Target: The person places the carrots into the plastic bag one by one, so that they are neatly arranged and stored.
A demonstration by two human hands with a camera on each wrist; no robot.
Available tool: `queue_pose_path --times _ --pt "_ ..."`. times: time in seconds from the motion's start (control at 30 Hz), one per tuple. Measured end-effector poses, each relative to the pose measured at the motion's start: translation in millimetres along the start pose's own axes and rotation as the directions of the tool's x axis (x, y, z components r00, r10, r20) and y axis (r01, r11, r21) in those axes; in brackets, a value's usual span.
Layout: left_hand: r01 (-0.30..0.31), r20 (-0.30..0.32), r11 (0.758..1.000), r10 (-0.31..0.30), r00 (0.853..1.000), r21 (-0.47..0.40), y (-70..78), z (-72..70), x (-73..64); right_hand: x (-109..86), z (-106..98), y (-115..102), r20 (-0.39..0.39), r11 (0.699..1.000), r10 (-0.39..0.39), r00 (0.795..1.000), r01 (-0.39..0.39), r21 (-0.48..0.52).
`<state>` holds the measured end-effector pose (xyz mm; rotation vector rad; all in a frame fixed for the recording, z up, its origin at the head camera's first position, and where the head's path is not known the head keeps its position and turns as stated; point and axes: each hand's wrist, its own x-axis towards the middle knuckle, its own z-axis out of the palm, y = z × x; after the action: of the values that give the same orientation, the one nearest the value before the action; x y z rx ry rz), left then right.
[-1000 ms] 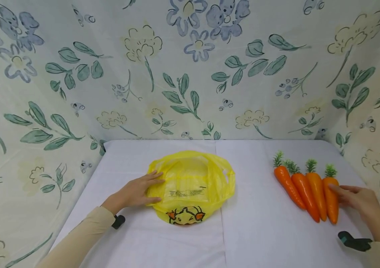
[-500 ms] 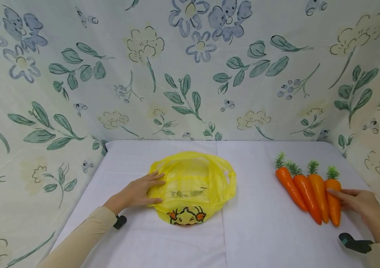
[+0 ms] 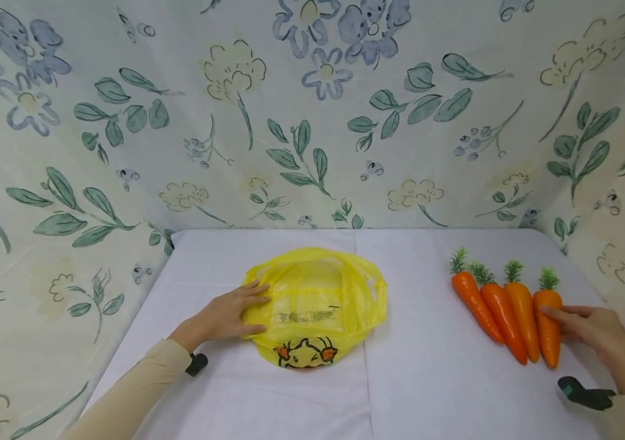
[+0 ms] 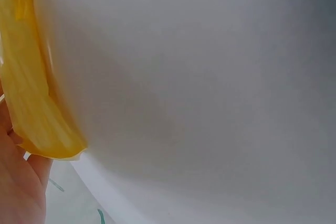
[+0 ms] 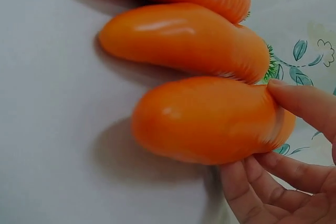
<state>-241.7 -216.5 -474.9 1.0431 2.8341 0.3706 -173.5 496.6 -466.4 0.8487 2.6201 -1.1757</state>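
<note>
A yellow plastic bag (image 3: 307, 305) with a printed cartoon face lies with its mouth open left of the table's middle. My left hand (image 3: 227, 315) rests on its left edge, fingers fairly straight and thumb spread apart; the left wrist view catches that hand (image 4: 21, 177) beside the bag's yellow film (image 4: 31, 87). Several orange carrots with green tops lie side by side on the right. My right hand (image 3: 593, 330) pinches the rightmost carrot (image 3: 549, 336) near its top. In the right wrist view, thumb and fingers grip this carrot (image 5: 205, 121), a shadow below it.
The other carrots (image 3: 521, 321) lie close to the left of the held one. A white cloth (image 3: 417, 379) covers the table. Behind and at the sides hangs a floral curtain (image 3: 312, 153).
The right thumb has come further over the rightmost carrot, which has shifted slightly right, away from its neighbour. The left hand and the bag stay in place.
</note>
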Motion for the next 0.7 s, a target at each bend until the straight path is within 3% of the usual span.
queue_pose_path --times 0.27,0.43,0.7 --pt "0.01 0.016 1.0 -0.01 1.0 -0.01 0.9 -0.8 -0.8 0.8 -9.5 4.7 0.064 1.0 0.004 0.998 -0.005 0.015" --pt "0.022 0.022 1.0 -0.022 1.0 -0.016 0.4 1.8 0.0 -5.6 -13.7 -3.0 0.085 0.998 0.006 0.996 -0.011 0.059" --pt "0.024 0.011 1.0 -0.024 1.0 -0.009 1.9 -1.9 0.6 -29.3 -14.7 -32.7 0.094 0.989 -0.147 0.985 0.144 0.039"
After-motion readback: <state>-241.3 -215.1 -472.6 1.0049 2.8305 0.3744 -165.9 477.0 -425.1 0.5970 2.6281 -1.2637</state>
